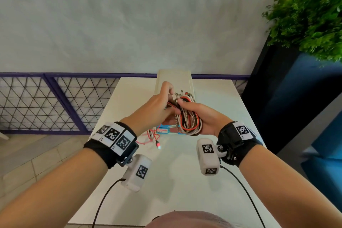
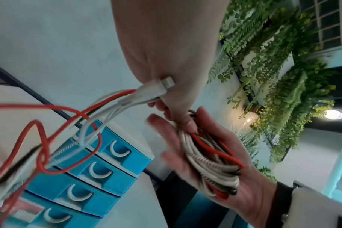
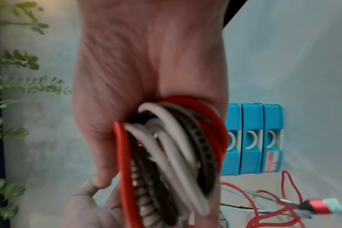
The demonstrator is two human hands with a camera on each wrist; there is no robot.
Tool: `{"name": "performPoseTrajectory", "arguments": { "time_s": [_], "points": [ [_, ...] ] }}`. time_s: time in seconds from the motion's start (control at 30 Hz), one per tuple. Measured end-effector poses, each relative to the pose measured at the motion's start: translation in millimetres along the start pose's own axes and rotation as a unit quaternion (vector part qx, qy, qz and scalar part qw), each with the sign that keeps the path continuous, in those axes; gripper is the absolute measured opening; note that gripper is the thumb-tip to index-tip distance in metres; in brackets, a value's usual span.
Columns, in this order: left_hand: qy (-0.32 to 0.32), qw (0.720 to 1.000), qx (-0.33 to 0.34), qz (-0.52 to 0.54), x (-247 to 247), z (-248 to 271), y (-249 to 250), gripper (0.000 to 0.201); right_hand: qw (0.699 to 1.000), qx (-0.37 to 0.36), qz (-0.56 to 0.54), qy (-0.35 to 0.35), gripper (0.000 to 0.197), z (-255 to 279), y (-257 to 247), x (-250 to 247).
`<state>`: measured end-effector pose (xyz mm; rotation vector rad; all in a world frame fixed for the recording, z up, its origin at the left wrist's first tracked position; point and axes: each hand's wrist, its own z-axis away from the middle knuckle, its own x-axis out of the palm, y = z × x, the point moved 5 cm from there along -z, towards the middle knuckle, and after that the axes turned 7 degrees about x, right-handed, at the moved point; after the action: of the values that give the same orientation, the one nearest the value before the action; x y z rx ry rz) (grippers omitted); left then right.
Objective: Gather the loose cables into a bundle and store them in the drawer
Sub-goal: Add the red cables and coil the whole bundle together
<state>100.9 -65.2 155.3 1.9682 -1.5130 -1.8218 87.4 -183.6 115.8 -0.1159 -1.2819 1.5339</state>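
A coil of white, red, black and braided cables [image 1: 187, 120] lies across my right hand [image 1: 205, 116], palm up, with the thumb clamped over it above the table. My left hand [image 1: 166, 96] grips the strands running off the coil. In the left wrist view its fingers close round a white connector [image 2: 156, 89] and several cable ends. Loose red tails [image 1: 151, 137] hang down to the table and end in a red plug [image 3: 318, 205]. The blue drawer unit [image 2: 100, 169] stands right behind the hands with every visible drawer closed. The hands mostly hide it in the head view.
The white table [image 1: 185, 172] is narrow, and a purple mesh railing [image 1: 55, 102] runs behind it on the left. A dark planter [image 1: 288, 102] with a green plant [image 1: 311, 20] stands close on the right. Black leads hang from both wrist cameras.
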Motion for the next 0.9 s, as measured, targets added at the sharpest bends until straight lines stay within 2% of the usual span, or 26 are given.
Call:
{"name": "performPoseTrajectory", "arguments": {
  "time_s": [0.13,0.2,0.27,0.3,0.4,0.5,0.6,0.7,0.8,0.83,0.9],
  "points": [
    [-0.012,1.000,-0.002,0.002,3.2,-1.6,-2.6,0.036,0.998,0.011,0.051,0.025,0.016,-2.7,3.2,-6.4],
    [-0.021,0.996,-0.060,0.058,5.0,-4.1,-15.1,0.039,0.995,-0.005,0.090,0.047,0.018,-2.6,-0.2,-8.6],
    [-0.030,0.978,-0.137,0.153,7.1,-3.0,-29.7,0.040,0.989,-0.035,0.123,0.077,0.014,-0.6,-6.4,-10.2],
    [-0.037,0.962,-0.170,0.209,8.8,-0.5,-36.2,0.038,0.986,-0.052,0.131,0.089,0.010,0.0,-9.8,-11.2],
    [-0.097,0.898,-0.223,0.366,17.6,12.1,-40.8,0.026,0.978,-0.086,0.138,0.133,0.016,1.2,-17.6,-20.2],
    [-0.150,0.855,-0.252,0.428,20.0,27.1,-37.8,0.033,0.966,-0.121,0.134,0.184,0.010,4.3,-23.7,-35.6],
    [-0.174,0.818,-0.254,0.486,19.0,36.8,-38.8,0.036,0.958,-0.132,0.134,0.218,0.011,7.0,-26.3,-45.4],
    [-0.145,0.788,-0.249,0.544,20.4,37.4,-40.1,0.041,0.955,-0.141,0.122,0.231,0.011,4.5,-25.3,-47.0],
    [-0.073,0.703,-0.258,0.659,21.0,36.8,-42.9,0.047,0.962,-0.132,0.105,0.217,0.012,2.4,-22.0,-45.9],
    [-0.064,0.688,-0.257,0.676,20.2,37.2,-43.2,0.045,0.966,-0.126,0.095,0.204,0.012,2.5,-20.2,-45.6],
    [-0.067,0.692,-0.260,0.670,18.1,39.5,-42.6,0.041,0.974,-0.117,0.078,0.179,0.010,3.2,-17.6,-45.2]
  ]
}}
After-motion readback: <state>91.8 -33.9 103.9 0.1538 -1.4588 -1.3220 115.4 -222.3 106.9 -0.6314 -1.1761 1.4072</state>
